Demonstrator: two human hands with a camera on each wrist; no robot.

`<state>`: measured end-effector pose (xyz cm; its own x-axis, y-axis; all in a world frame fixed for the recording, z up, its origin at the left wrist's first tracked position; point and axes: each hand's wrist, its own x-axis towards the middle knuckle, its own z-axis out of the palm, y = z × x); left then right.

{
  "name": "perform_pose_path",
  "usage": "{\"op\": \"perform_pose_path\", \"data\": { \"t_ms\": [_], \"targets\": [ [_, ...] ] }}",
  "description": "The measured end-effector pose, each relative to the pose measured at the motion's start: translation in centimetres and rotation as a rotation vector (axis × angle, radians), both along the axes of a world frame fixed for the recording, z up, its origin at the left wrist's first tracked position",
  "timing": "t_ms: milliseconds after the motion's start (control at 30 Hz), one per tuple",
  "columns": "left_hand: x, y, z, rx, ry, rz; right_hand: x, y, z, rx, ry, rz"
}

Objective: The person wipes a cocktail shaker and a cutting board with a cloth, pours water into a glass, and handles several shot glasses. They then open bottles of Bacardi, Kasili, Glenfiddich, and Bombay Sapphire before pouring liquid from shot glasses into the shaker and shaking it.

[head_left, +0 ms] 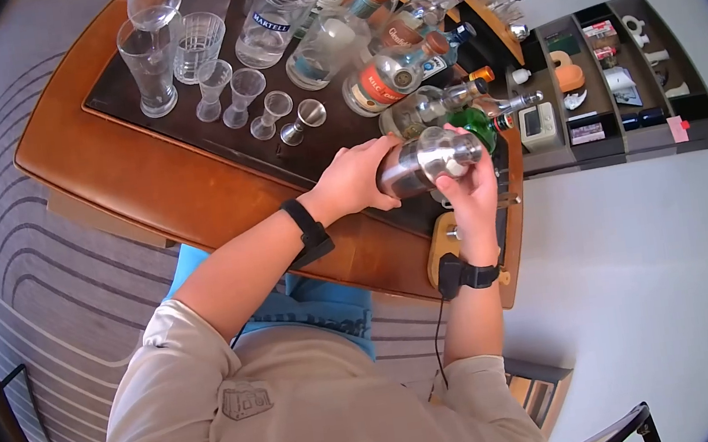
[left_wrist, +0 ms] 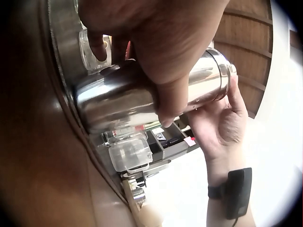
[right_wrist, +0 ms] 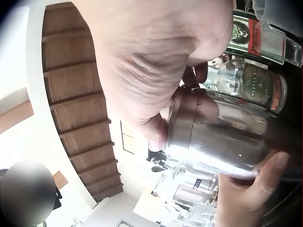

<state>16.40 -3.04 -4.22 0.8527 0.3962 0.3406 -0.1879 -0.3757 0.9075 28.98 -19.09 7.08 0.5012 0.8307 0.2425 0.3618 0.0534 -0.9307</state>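
Note:
A shiny steel cocktail shaker (head_left: 427, 164) is held over the front of the bar table, its domed top toward the right hand. My left hand (head_left: 356, 178) grips its body, thumb and fingers on opposite sides, as the left wrist view of the shaker (left_wrist: 118, 101) also shows. Up at the top end, my right hand (head_left: 474, 193) holds the shaker with fingers and thumb round the cap. In the right wrist view the right hand (right_wrist: 147, 61) covers part of the shaker's top. Just left of the hands stands a steel jigger (head_left: 304, 121).
Several liquor bottles (head_left: 390, 80) crowd the table behind the shaker. Small glasses (head_left: 244, 96) and a tall beer glass (head_left: 147, 70) stand at the left. A wooden board (head_left: 443, 250) lies near the right wrist. A compartment organizer (head_left: 586, 95) stands beyond the table's right edge.

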Motion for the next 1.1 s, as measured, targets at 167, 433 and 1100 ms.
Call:
{"op": "perform_pose_path", "data": {
  "t_ms": [167, 433, 1100],
  "targets": [
    [0.0, 0.0, -0.2, 0.013, 0.019, -0.005, 0.3, -0.4, 0.5, 0.053, 0.05, -0.007],
    [0.1, 0.0, -0.2, 0.024, 0.033, -0.008, 0.2, -0.2, 1.1, -0.104, -0.038, -0.023],
    [0.2, -1.2, -0.2, 0.013, 0.059, 0.087, 0.2, 0.1, 0.2, -0.097, 0.004, 0.005]
  ]
}}
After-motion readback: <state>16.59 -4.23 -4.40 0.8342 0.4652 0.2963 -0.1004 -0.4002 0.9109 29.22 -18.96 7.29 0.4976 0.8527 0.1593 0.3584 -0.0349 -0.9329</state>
